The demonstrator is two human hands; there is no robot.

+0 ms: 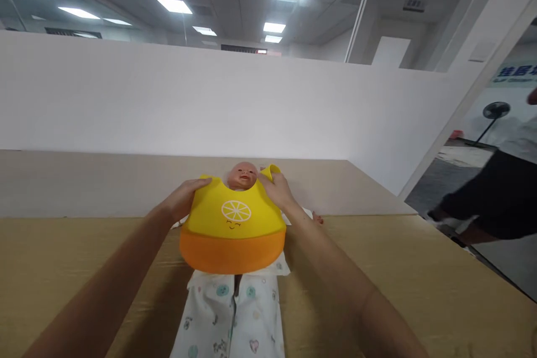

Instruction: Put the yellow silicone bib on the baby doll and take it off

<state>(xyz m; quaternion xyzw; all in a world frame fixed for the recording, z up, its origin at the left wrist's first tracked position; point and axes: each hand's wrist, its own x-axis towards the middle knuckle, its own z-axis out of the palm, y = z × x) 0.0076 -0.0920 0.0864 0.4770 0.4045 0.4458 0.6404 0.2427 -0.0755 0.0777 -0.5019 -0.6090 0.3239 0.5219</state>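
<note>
A yellow bib (210,210) with an orange catch pocket and a lemon-slice face print is spread over the chest of a baby doll (243,174). My left hand (184,197) pinches the bib's upper left corner, thumb on the front. At the upper right, my right hand (277,189) grips the other side, where the yellow strap curls up above my fingers. The doll's head shows in the bib's neck opening. Patterned white doll clothes (218,313) extend below the bib. Most of the doll's torso is hidden behind it.
The doll lies on a wooden-coloured table (84,268) against a white partition (188,98) with glass above. To the right, past the partition's edge, a person in dark shorts (486,196) stands near a black fan (496,111).
</note>
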